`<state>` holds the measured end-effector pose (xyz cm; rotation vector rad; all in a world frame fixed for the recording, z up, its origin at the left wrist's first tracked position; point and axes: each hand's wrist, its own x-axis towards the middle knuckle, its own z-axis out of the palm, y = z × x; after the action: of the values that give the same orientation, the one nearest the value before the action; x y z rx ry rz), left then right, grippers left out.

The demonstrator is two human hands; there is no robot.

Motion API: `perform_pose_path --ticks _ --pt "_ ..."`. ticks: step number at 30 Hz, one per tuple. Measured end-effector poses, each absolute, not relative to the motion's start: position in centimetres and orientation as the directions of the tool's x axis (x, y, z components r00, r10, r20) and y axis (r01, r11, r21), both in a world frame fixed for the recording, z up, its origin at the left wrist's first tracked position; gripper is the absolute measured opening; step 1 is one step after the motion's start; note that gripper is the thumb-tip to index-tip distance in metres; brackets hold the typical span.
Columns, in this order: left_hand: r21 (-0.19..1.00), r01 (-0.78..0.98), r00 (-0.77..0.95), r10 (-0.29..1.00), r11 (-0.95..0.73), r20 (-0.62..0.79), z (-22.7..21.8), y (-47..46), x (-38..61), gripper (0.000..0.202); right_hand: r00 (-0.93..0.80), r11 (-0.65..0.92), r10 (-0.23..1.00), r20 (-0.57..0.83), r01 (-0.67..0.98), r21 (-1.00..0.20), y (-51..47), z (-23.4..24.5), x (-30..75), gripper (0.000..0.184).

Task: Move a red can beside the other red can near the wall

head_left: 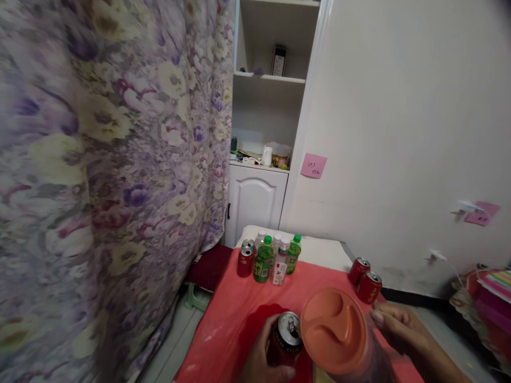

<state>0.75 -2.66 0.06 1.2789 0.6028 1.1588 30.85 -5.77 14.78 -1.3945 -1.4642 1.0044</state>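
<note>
Clasping red can, left hand closed around it, right hand half-curled against orange-lidded jar, grip unclear

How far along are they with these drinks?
Little looks done: the orange-lidded jar is closed. In hand: the left hand grips a red can beside it, the right hand at the jar. Left: two red cans and the far bottle group stand untouched.

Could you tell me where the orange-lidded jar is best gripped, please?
Grip the jar around its clear body below the wide lid, from the right: the lid looks too broad, and the left hand with its red can crowds the left.
</note>
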Motion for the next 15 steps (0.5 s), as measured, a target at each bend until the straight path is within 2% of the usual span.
perform_pose_path --ticks 6,15 --pt "0.935 -0.341 0.348 0.911 -0.098 0.222 -0.3 -2.5 0.8 0.105 -0.036 0.047 0.999 0.037 0.332 -0.942 -5.8 15.4 30.7 0.072" --pt "0.961 -0.223 0.321 0.918 -0.166 0.233 -0.5 -2.4 0.5 0.104 -0.090 0.077 0.995 0.048 0.362 -0.929 -5.0 14.8 32.0 0.068"
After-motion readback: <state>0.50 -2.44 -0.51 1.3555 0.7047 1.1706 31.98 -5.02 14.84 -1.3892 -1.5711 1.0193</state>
